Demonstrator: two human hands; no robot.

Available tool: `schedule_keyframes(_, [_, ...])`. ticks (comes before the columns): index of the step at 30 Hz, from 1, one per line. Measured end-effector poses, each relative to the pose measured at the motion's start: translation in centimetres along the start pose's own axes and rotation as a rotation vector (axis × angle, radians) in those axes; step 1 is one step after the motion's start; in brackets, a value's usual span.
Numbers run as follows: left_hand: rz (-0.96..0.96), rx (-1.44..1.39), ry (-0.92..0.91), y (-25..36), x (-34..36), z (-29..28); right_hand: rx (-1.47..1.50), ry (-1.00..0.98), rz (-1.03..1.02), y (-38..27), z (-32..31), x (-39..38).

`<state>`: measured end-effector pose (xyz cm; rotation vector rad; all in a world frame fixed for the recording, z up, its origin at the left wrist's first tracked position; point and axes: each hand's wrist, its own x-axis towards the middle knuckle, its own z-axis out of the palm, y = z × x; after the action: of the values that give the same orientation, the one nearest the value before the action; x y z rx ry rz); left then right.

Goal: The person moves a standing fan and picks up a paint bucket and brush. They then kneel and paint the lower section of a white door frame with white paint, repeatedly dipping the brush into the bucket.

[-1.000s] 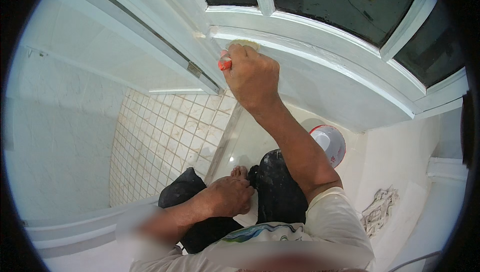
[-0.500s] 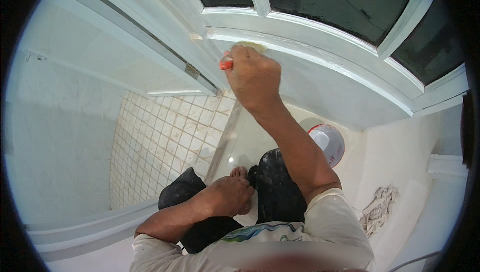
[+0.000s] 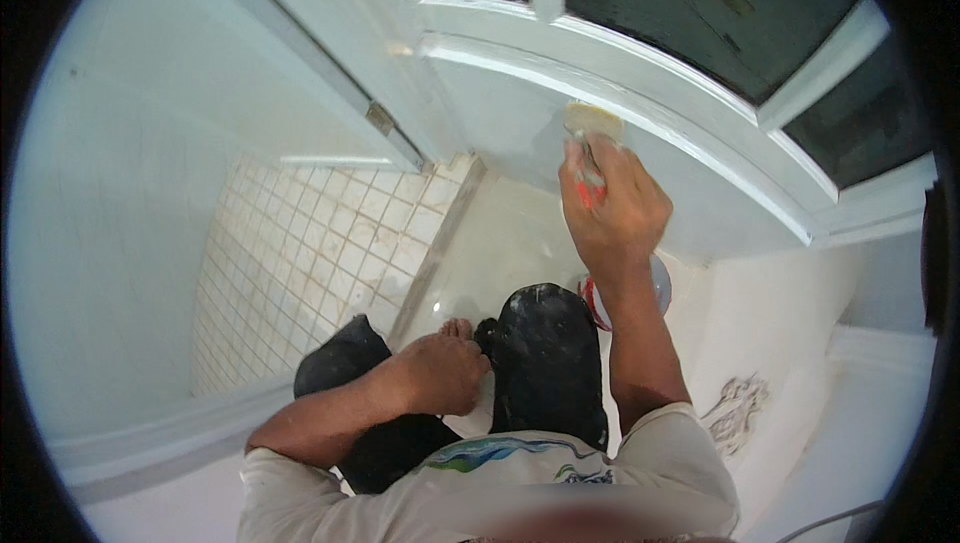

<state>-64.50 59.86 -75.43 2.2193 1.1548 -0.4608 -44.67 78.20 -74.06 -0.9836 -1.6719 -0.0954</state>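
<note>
My right hand point(image 3: 618, 203) is closed round a paintbrush point(image 3: 594, 121) with a red handle and wide cream bristles. The bristles point away from me, toward the white lower panel point(image 3: 515, 108) just below its raised moulding; whether they touch it I cannot tell. Between my knees hangs my left hand point(image 3: 445, 373), its back toward me and its fingers bent down out of sight. Partly behind my right forearm, a white basin point(image 3: 662, 288) with a red rim stands on the floor.
Dark window panes point(image 3: 710, 18) sit above the panel. At the left, a white door point(image 3: 270, 53) stands over a tiled floor point(image 3: 330, 233), with a raised sill point(image 3: 432, 243) along the tiles. A crumpled cloth point(image 3: 735, 413) lies at the right. My dark-trousered knees point(image 3: 545, 353) are below.
My right hand has moved right along the panel with the paintbrush, and the brush has turned so its bristles and handle show more. My left hand remains between my knees.
</note>
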Motion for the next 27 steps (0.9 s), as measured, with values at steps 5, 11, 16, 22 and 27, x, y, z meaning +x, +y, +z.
schedule_keyframes(5, [0.070,0.040,-0.017,-3.0,-4.0,1.4,0.205,-0.238,-0.111,-5.0,5.2,-3.3])
schedule_keyframes(11, [0.079,0.045,-0.048,-3.3,-9.5,3.9,0.185,-0.321,-0.323,-7.2,16.7,-5.9])
schedule_keyframes(16, [0.067,0.026,0.045,-4.6,-13.5,6.4,0.064,-0.357,-0.182,-10.0,16.9,-9.8])
schedule_keyframes(22, [0.066,-0.010,0.004,-4.9,-16.2,9.2,0.191,-0.183,-0.360,-11.5,22.0,-12.2])
schedule_keyframes(27, [0.073,-0.112,0.127,-4.4,-18.5,10.3,0.088,-0.396,-0.311,-8.9,23.8,-17.1])
